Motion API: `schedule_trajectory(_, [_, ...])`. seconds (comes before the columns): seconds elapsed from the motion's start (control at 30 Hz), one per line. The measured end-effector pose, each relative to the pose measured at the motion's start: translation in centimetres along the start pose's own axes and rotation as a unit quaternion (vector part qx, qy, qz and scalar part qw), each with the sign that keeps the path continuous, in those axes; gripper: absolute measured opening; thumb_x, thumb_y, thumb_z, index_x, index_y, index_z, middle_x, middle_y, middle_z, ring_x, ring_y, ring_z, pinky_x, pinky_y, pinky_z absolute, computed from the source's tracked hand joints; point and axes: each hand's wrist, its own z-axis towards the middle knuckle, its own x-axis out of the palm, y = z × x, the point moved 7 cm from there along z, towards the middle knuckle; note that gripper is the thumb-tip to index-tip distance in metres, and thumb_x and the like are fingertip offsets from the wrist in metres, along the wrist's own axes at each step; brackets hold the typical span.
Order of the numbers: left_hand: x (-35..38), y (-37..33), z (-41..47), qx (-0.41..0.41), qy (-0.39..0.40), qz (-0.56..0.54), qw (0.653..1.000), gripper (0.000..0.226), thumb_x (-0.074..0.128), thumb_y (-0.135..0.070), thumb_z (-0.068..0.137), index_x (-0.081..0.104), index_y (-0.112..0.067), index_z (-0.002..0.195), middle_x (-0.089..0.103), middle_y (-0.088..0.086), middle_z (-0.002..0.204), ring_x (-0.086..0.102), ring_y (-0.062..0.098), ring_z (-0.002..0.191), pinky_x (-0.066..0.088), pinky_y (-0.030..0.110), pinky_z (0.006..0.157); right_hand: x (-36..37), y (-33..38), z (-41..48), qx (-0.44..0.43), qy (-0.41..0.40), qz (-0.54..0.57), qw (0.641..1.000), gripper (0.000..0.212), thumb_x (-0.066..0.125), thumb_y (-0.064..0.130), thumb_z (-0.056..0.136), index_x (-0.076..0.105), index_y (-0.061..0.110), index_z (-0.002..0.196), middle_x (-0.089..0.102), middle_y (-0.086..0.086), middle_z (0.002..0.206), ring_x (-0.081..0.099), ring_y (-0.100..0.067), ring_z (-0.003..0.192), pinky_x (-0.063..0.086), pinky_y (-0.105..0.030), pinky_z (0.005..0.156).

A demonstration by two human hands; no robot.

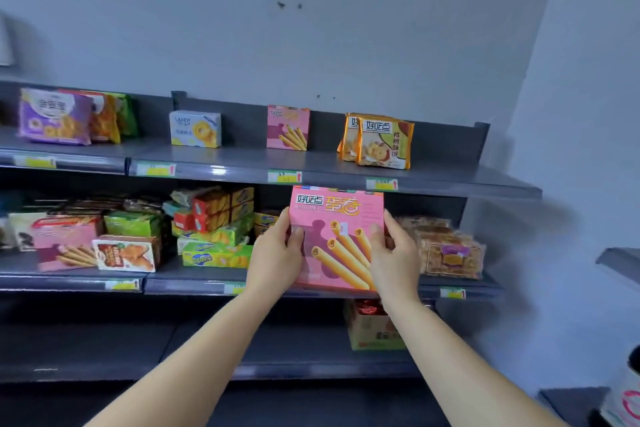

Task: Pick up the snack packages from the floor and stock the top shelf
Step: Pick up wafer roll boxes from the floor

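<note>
Below the top shelf [332,168], both hands grasp a pink egg-roll box [337,239] upright: left hand [277,260] and right hand [394,256] clasp opposite side edges. Cardboard looks light, stiff, crushable; edge grips seem best.

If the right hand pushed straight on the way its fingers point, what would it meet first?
Probably the front edge of the top shelf above the pink box that the right hand grips; depth is unclear.
</note>
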Motion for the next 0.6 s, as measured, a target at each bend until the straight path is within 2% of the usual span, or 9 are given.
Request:
schedule_trajectory(0.1, [-0.8,1.2,4.3,0.003,-0.012,0.009,1.0,0.034,0.04,-0.026,0.099,0.049,-0.036,0.13,0.064,-0.002,0.088,0.056,0.022,0.079,0.039,0.031,0.062,3.5,0.4,3.5,-0.011,0.01,0.015,1.0,0.038,0.047,0.034,0.099,0.052,0.028,0.136,0.058,0.006,0.123,0.045,-0.003,0.108,0.039,-0.026,0.093])
schedule_trajectory(0.27, [-1.8,2.8,12.2,0.027,-0.023,-0.001,0.999,0.03,0.04,-0.026,0.099,0.052,-0.036,0.125,0.058,-0.008,0.077,0.048,0.012,0.065,0.035,0.028,0.055,8.9,1.4,9.3,-0.027,0.002,0.025,0.999,0.039,0.047,0.035,0.099,0.052,0.027,0.137,0.057,0.007,0.13,0.048,-0.006,0.114,0.039,-0.024,0.093])
schedule_trajectory(0.33, [-2.0,3.4,15.3,0.035,-0.026,0.001,0.999,0.03,0.04,-0.027,0.098,0.051,-0.038,0.124,0.058,-0.008,0.078,0.05,0.015,0.067,0.035,0.028,0.055,10.9,1.9,11.6,-0.032,0.001,0.033,0.999,0.038,0.047,0.035,0.099,0.053,0.028,0.135,0.057,0.008,0.129,0.046,-0.003,0.111,0.039,-0.023,0.091])
schedule_trajectory(0.43, [-2.3,4.2,19.9,0.036,-0.031,0.008,0.999,0.028,0.04,-0.028,0.098,0.052,-0.039,0.121,0.058,-0.01,0.077,0.053,0.016,0.071,0.035,0.027,0.055,13.8,2.2,15.2,-0.034,0.002,0.048,0.998,0.039,0.05,0.037,0.097,0.053,0.029,0.135,0.057,0.008,0.132,0.049,-0.008,0.119,0.043,-0.03,0.1])
schedule_trajectory(0.6, [-1.9,5.1,26.9,0.04,-0.031,0.012,0.999,0.031,0.039,-0.029,0.099,0.05,-0.042,0.125,0.066,-0.008,0.092,0.058,0.015,0.081,0.04,0.029,0.062,18.0,2.2,21.5,-0.028,0.018,0.069,0.997,0.039,0.052,0.035,0.097,0.053,0.029,0.135,0.054,0.011,0.137,0.047,-0.007,0.125,0.041,-0.031,0.105])
